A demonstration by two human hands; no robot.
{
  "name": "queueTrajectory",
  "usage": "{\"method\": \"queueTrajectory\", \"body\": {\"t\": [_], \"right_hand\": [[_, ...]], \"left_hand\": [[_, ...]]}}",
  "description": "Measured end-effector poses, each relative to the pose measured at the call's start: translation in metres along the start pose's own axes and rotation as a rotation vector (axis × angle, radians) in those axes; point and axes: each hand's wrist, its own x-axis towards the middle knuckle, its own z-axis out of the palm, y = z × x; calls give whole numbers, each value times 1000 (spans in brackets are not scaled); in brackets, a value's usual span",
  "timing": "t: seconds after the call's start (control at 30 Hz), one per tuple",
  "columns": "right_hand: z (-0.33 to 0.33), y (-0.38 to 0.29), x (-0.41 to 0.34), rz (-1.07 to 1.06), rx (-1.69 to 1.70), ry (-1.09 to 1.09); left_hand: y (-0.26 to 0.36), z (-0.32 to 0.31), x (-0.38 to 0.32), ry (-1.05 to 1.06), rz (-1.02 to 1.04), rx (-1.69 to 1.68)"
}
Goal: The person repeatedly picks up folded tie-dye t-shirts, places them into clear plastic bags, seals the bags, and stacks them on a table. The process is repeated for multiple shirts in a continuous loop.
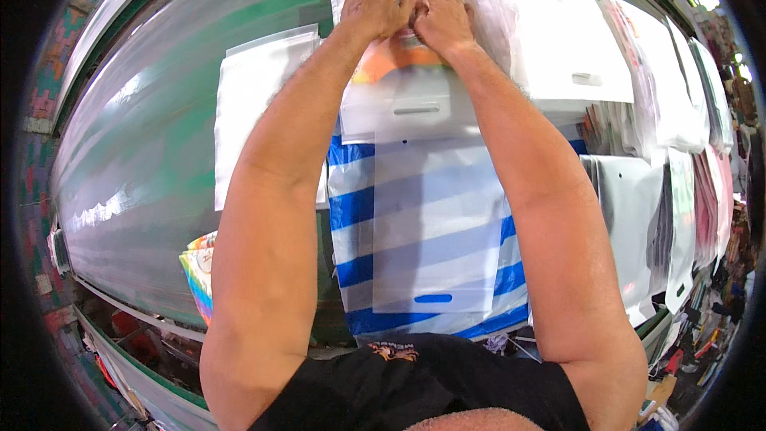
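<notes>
My left hand lies flat, fingers spread, on the far part of a stack of printed clear plastic bags. Beside it, my right hand presses on the same stack, fingers partly spread; the two hands nearly touch at the thumbs. The top bag shows orange and green print, and its oval handle cut-out faces me. Nearer to me, a single frosted plastic bag lies on a blue-and-white striped plastic sheet, its handle slot at the near end.
White bags are stacked to the left, with a colourful printed packet by my left arm. Large white bags and frosted bags are piled on the right. The green table has a glossy clear cover.
</notes>
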Motion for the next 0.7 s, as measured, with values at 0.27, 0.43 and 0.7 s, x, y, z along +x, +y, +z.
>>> {"method": "queueTrajectory", "body": {"t": [0.27,0.43,0.7], "right_hand": [[25,-1,-1,156,11,-136],[26,2,-1,160,79,-137],[31,11,4,163,82,-201]], "left_hand": [[-11,40,-5,-34,-150,-327],[-11,44,-2,-64,-157,-313],[-7,29,1,-176,-205,-293]]}}
